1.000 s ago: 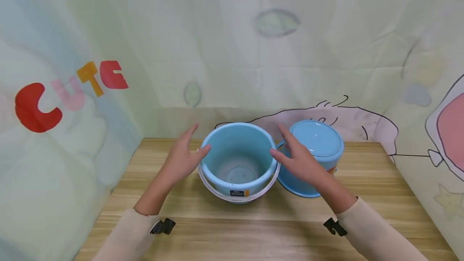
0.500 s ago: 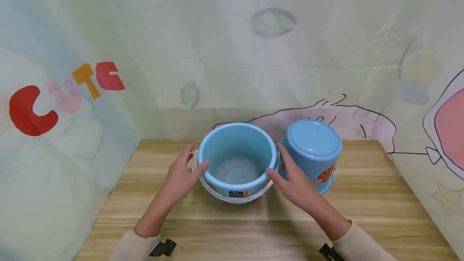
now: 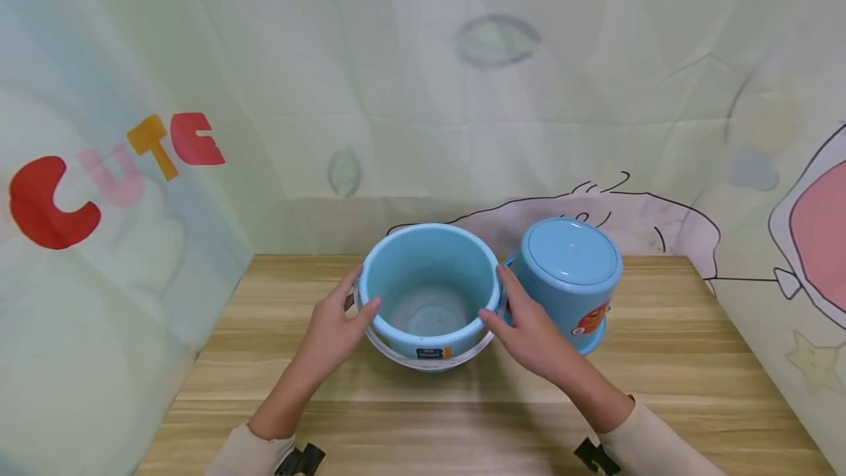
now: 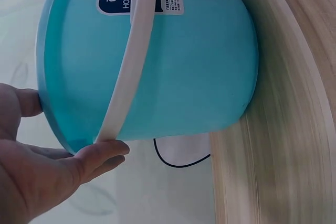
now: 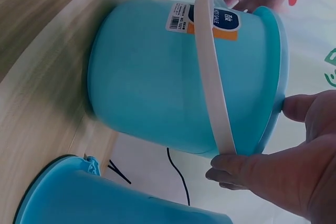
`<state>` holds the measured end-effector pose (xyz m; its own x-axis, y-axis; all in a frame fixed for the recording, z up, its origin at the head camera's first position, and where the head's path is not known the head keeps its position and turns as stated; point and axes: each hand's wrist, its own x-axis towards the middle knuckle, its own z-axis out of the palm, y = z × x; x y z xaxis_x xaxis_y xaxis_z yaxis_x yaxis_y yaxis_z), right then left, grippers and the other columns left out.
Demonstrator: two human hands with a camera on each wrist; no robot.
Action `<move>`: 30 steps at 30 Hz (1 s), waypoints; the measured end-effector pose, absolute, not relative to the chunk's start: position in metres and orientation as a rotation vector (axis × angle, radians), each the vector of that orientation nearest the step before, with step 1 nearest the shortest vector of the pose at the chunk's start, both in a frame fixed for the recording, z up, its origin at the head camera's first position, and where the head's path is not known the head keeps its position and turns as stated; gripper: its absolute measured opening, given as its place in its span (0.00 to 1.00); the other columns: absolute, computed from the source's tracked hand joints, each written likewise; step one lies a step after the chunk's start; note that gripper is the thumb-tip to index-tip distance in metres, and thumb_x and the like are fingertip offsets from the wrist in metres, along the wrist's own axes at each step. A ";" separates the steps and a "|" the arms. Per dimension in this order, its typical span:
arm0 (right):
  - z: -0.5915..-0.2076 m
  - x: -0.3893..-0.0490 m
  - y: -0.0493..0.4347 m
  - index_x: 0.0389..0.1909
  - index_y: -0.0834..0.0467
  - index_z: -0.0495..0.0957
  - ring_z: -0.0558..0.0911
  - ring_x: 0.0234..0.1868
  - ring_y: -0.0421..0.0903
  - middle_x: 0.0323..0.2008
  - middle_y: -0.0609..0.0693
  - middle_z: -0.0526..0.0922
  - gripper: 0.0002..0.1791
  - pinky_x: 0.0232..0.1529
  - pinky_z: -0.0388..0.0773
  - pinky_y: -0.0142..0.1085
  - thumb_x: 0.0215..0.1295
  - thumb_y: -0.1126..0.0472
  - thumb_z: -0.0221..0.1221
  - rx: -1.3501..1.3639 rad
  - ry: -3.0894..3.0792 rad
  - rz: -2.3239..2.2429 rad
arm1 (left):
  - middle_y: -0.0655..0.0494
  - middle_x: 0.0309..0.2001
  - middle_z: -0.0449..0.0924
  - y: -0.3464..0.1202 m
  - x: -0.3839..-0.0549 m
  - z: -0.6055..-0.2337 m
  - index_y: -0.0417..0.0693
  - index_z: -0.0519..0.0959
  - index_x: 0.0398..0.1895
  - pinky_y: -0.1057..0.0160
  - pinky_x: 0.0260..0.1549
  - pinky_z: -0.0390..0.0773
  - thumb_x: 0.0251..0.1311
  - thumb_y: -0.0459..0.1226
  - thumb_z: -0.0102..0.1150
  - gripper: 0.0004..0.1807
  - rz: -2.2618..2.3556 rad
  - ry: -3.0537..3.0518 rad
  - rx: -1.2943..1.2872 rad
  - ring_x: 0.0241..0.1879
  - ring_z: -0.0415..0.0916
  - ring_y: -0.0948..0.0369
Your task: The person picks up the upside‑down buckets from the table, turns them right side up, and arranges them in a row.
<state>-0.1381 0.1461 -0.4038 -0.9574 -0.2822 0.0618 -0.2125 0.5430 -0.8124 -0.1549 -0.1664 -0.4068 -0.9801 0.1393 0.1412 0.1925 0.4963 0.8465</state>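
Note:
A light blue bucket stands upright on the table in the head view, its mouth facing up. Its white handle hangs down across the front, over a dark label reading HOT SALE. My left hand grips the left side of the rim, thumb on the edge and fingers on the outer wall by the handle's end. On the opposite side, my right hand holds the rim the same way, with the thumb on the edge. Both wrist views show fingertips touching the wall near the handle joints.
A second blue bucket stands upside down just right of the first, with an orange sticker on its side. The wooden table ends at a printed cloth backdrop, which also covers the left and right sides.
Both hands have come down and inward from beside the rim and now touch and hold it. The upside-down bucket has tipped back to level from a slight lean.

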 end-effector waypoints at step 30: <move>-0.404 -0.185 0.144 0.84 0.58 0.41 0.65 0.77 0.62 0.82 0.60 0.52 0.44 0.68 0.71 0.59 0.79 0.51 0.55 -0.335 2.674 -1.390 | 0.36 0.79 0.57 -0.162 -0.197 -0.402 0.38 0.55 0.81 0.45 0.62 0.75 0.73 0.37 0.59 0.38 -1.574 -2.688 -0.181 0.73 0.64 0.36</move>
<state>-0.1853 0.1445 -0.4042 -0.9696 -0.2445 0.0051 -0.1446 0.5567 -0.8181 -0.1975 -0.1616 -0.4017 -0.9930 0.0891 0.0774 0.1111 0.4845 0.8677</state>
